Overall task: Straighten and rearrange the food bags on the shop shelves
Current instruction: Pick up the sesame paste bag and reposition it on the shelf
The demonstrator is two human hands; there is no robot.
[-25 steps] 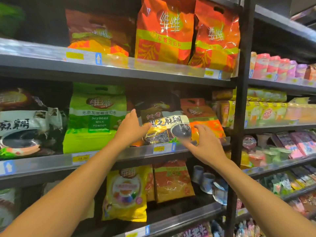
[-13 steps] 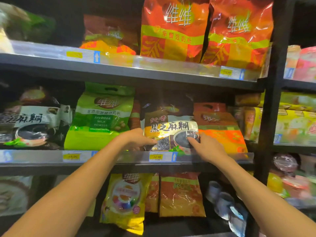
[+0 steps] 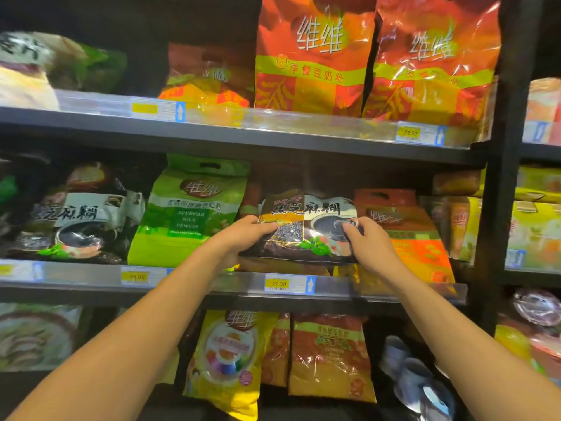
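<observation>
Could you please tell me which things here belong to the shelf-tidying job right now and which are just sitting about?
In the job:
- centre black sesame bag, gripped at its sides by the left hand and right hand

Just sitting about:
- green soybean milk bag
- orange bag
- left black sesame bag
- two red bags above
- yellow bag below

Bare L hand, bare R hand, forearms bare

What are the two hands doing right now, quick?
Left hand: closed on the left edge of the dark shiny plastic sesame-paste bag.
Right hand: closed on the same bag's right edge.
</observation>
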